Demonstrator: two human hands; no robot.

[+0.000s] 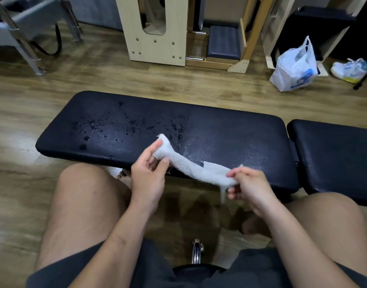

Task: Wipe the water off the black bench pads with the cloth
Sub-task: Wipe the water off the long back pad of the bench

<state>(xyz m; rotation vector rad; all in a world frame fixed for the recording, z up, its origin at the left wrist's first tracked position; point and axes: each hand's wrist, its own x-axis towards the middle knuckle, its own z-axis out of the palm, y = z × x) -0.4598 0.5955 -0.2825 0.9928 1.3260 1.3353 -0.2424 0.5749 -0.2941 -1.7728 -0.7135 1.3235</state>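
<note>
head view: cloth [195, 171] stretched between left grip [148, 179] and right grip [251, 188], each pinching one end, lengthwise along long pad [230, 132]; water drops [108, 129] lie far-left, nearest left grip.

Long black padded worktop [230, 129] crosswise; short black pad [334, 159] just beside its right end. Water droplets [99, 127] on left half; white towelling cloth [199, 170] over near edge.
</note>
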